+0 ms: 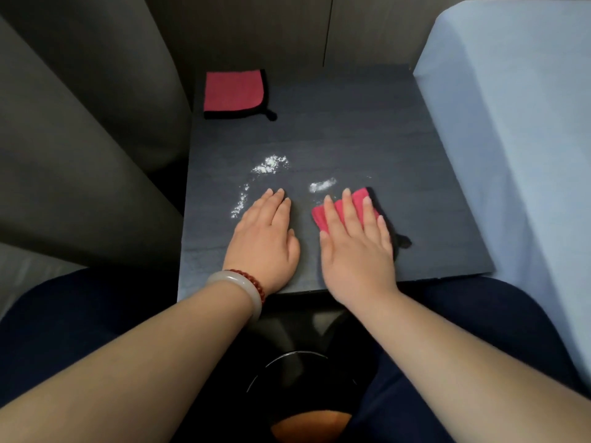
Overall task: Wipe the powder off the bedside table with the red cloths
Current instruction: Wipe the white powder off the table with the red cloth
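Both forearms reach forward over the front edge of the dark tabletop (351, 129). The left hand (265, 238) lies flat, palm down, on the bare surface near the front edge, fingers straight and close together, holding nothing. A pale bangle (238, 287) and a string of red beads (252, 279) sit on that wrist. The right hand (355, 247) is also palm down, just beside the left. Its fingers are straight and spread, pressing on a red cloth (358, 196) that shows between and beyond them, with a dark edge on its right side.

White powder (270, 164) lies in a patch towards the middle of the tabletop. A thin trail (240, 203) runs from it down past the left fingertips. A short streak (322, 185) sits just beyond the right index finger. A second cloth (234, 92), red with black trim and folded, rests at the far left corner, well apart from both hands.

A bed (511, 123) with a pale blue sheet meets the tabletop's right edge. Grey fabric (80, 139) rises along the left. Dark panels stand behind. A black round bin (300, 372) sits below, between the person's knees.
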Tool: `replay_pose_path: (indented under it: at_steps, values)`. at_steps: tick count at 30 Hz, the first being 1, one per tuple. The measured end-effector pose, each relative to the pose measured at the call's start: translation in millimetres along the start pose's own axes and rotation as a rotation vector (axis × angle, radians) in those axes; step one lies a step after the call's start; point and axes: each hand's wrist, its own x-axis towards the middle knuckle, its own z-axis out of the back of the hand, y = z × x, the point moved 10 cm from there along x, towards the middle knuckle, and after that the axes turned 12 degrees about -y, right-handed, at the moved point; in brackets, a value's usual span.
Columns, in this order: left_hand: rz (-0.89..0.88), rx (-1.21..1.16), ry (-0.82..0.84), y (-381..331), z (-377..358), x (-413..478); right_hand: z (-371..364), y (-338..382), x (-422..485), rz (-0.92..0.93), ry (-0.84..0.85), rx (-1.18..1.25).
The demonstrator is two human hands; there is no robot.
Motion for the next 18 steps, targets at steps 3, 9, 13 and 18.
replay_pose_path:
  at_steps: [3,9,13,18]
  values:
    - [0.005,-0.005,0.002,0,0,0,-10,4,23,-0.006,0.034,-0.012]
    - [0.013,-0.009,0.007,2,-2,0,-26,19,96,-0.018,0.061,0.021]
    - [0.007,-0.007,0.008,2,-3,0,-10,12,36,0.018,0.008,0.052]
    - [0.009,-0.010,0.015,2,-4,1,-7,6,2,0.021,0.048,0.021]
